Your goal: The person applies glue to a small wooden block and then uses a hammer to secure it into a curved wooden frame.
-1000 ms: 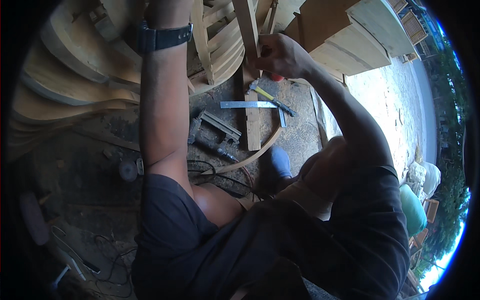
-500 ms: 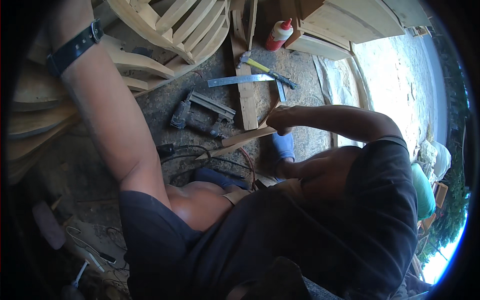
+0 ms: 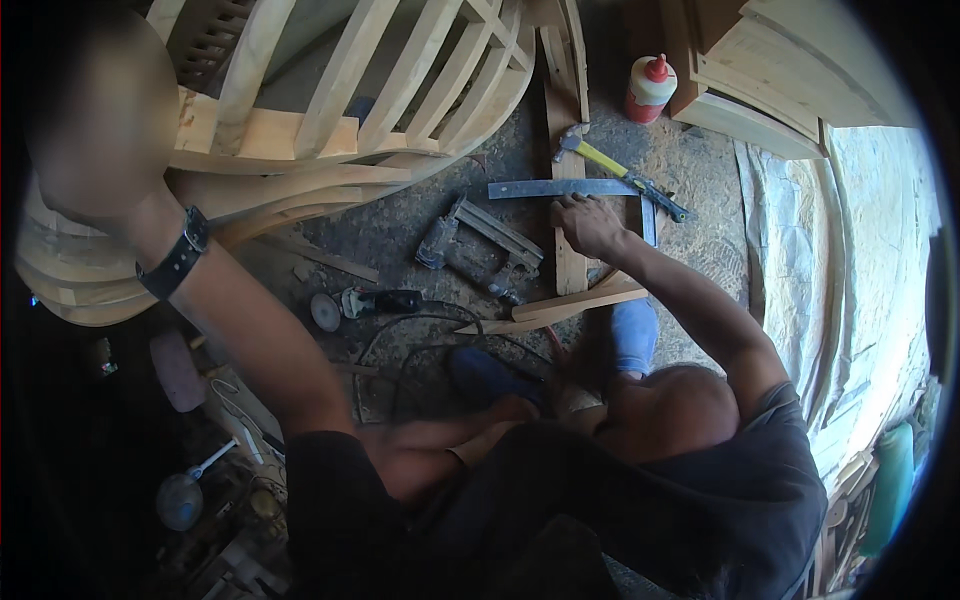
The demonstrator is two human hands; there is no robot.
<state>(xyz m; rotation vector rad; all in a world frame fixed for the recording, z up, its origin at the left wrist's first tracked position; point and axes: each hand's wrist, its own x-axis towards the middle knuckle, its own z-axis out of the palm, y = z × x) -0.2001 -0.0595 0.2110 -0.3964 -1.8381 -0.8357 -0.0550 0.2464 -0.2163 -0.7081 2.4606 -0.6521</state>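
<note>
At the upper left of the frame our left hand [image 3: 95,125] is raised close to the lens and blurred, so we cannot tell how its fingers are set or whether it holds anything. A black wristwatch with a dark strap [image 3: 176,255] sits on that wrist. Behind the arm, filling the upper left and upper centre, stands a curved frame of pale wooden slats [image 3: 370,90].

Lower, at left of centre on the dusty grey floor [image 3: 400,225], lies a small angle grinder with a round disc [image 3: 355,303], its dark cable looping toward the bottom. Just right of it, in the middle of the frame, rests a dark pneumatic nail gun [image 3: 480,245].

Right of centre, our right hand [image 3: 588,222] reaches down with the fingers slightly spread and curled; the fingertips press on the flat grey metal carpenter's square [image 3: 570,188], which lies across a narrow upright plank of pale wood [image 3: 570,265]. The square's long blade runs left to right in the upper centre, and its short leg drops down on the right. A yellow-handled hammer [image 3: 615,168] lies slanted just above the square. Below the hand, a curved strip of pale wood [image 3: 560,308] lies on the floor.

At the upper right stands a white glue bottle with a red cap [image 3: 650,88], beside stacked pale boards [image 3: 770,80].
</note>
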